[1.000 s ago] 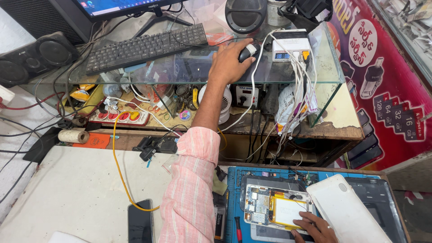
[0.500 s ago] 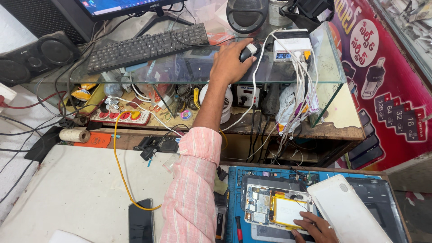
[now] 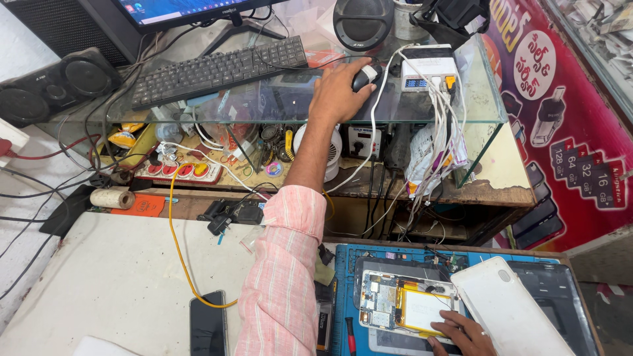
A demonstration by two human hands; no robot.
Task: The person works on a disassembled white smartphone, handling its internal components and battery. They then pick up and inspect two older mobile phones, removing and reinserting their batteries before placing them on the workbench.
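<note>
On the glass shelf (image 3: 481, 99) at the top of the head view, the left hand (image 3: 339, 89) reaches up from a pink striped sleeve (image 3: 280, 277) and rests on a black mouse (image 3: 364, 76), its fingers (image 3: 353, 66) curled loosely over the mouse's top and side. Just left of the mouse lies a black keyboard (image 3: 217, 69), and above that the bottom edge of a monitor (image 3: 191, 10) shows. A white charging box (image 3: 428, 69) with several white cables (image 3: 438, 125) hanging from it sits just right of the mouse, and a round black speaker (image 3: 362, 20) stands behind. A larger black speaker (image 3: 59, 82) lies at the far left. Under the glass, a lower shelf holds a red-switched power strip (image 3: 181, 171), a small white fan (image 3: 330, 151) and tangled wires. Low in the frame, the right hand (image 3: 461, 333) presses flat on an opened tablet (image 3: 409, 306), fingers spread and released, touching its yellow-edged battery (image 3: 422, 310). The tablet lies on a blue mat (image 3: 346, 270), and its white back cover (image 3: 511, 310) leans just beside the hand. On the pale worktop (image 3: 99, 277) to the left, a dark phone (image 3: 208, 323) lies flat, and a yellow cable (image 3: 175, 244) runs to it from the power strip. A roll of tape (image 3: 112, 198) sits near the worktop's back edge.
</note>
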